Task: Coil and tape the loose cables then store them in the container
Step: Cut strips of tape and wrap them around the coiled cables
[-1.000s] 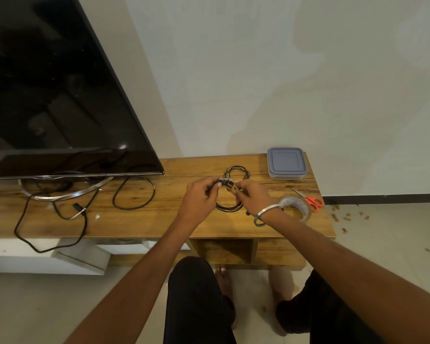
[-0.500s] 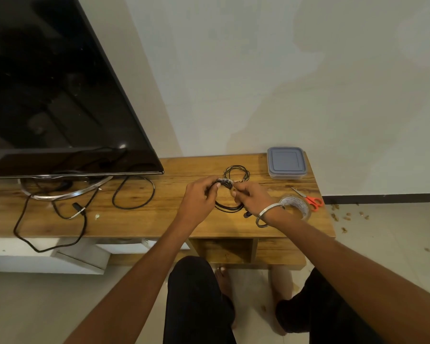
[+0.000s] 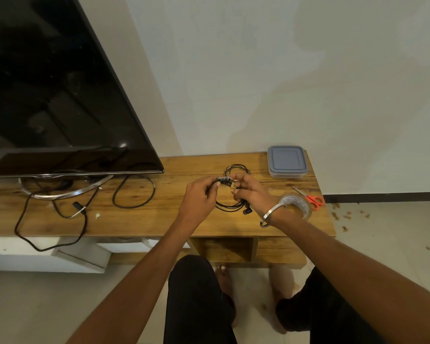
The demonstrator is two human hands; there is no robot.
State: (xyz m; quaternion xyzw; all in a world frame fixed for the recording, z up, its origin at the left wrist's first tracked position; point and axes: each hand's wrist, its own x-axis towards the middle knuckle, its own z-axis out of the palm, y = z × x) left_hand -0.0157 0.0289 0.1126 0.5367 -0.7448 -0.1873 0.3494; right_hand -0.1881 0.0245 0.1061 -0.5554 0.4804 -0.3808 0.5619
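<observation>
A thin black coiled cable (image 3: 230,207) is held just above the wooden table (image 3: 174,219). My left hand (image 3: 200,198) pinches the coil's top where a strip of tape wraps it. My right hand (image 3: 252,193) grips the same spot from the right, fingers pressing the tape. A second small black coil (image 3: 236,168) lies on the table behind the hands. The roll of clear tape (image 3: 297,203) sits right of my right wrist. The grey lidded container (image 3: 287,161) stands shut at the table's back right corner.
Red-handled scissors (image 3: 312,198) lie near the table's right edge. A long loose black cable (image 3: 132,192) trails under the television (image 3: 60,95) and over the front edge at the left. My knees are below the table front.
Both hands stay on the coil with only small finger shifts at the taped spot. Nothing else has moved.
</observation>
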